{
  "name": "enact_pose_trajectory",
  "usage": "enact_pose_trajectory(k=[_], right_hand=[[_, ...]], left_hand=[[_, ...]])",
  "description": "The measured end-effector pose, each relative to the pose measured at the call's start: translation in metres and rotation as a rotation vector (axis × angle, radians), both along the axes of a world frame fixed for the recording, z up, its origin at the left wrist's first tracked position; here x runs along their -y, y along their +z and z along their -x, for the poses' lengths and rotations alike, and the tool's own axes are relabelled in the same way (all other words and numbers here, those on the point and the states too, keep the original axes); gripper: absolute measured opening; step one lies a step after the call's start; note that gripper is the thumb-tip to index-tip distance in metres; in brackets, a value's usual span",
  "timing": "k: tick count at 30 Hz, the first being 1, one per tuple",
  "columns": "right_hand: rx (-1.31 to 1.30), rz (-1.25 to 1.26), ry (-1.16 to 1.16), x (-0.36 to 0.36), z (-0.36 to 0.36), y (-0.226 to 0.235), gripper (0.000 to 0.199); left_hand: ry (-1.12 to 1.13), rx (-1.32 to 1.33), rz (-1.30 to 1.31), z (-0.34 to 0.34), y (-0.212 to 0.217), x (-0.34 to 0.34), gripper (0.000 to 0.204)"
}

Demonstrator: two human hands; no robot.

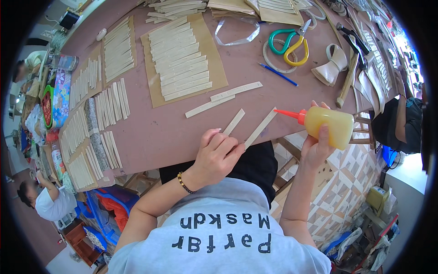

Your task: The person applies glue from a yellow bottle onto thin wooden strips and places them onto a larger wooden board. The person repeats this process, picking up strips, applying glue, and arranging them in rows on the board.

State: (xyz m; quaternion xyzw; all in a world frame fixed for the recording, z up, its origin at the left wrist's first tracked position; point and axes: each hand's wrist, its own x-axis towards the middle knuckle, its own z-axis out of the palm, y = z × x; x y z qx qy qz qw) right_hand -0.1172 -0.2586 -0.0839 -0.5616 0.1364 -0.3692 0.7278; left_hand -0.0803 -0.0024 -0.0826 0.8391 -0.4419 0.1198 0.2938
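My right hand (315, 147) is wrapped round a squeeze glue bottle (335, 125) with yellowish contents, tipped on its side. Its long red nozzle (288, 113) points left, with the tip at the far end of a narrow pale strip (261, 127). Closed fingers of my left hand (215, 157) pinch the near end of that strip at the table's front edge. Another short strip (234, 120) runs under the same hand; whether it is gripped too, I cannot tell. Just beyond, two pale strips (223, 98) lie partly overlapped on the table.
Rows of pale strips (182, 59) lie on brown paper sheets (214, 73). Scissors (296, 45) with green and yellow handles, a blue pen (278, 74), a tape roll (273, 59) and a hammer (347, 82) lie farther right. People sit at the left (54, 201) and right (401, 109).
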Motion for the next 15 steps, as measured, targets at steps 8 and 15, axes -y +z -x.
enact_pose_trajectory(k=[8,15], right_hand=[[0.055,-0.008,-0.005,-0.0013,0.0008,-0.0032,0.052],[0.0,-0.036,0.092,-0.0044,0.0095,-0.0055,0.055]], left_hand=[[-0.009,0.004,0.008,-0.0002,-0.0014,-0.0005,0.018],[-0.004,0.001,0.027,0.0002,-0.0021,-0.0006,0.017]])
